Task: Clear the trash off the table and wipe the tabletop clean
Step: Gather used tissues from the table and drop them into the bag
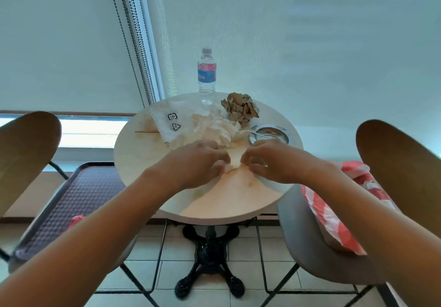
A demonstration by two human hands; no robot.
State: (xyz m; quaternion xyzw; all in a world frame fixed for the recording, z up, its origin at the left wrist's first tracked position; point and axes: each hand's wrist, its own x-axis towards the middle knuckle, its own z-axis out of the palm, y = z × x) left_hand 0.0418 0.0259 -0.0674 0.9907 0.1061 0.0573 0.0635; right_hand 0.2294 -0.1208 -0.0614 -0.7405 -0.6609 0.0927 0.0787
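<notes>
Both hands meet near the middle of the round table (148, 163); left hand (198, 161) and right hand (269, 161) each pinch a white tissue (232, 163), perhaps a napkin; crumpled tissues (214, 130) trail toward the far edge beside a plastic wrapper (169, 120) with recycling marks; water bottle (206, 75) upright, label unreadable

white tissue (232, 163): mostly covered by left hand (199, 161) and right hand (269, 161)
bottle (206, 75) label: text too blurred to read
left chair (28, 154): cut off at frame edge
</notes>
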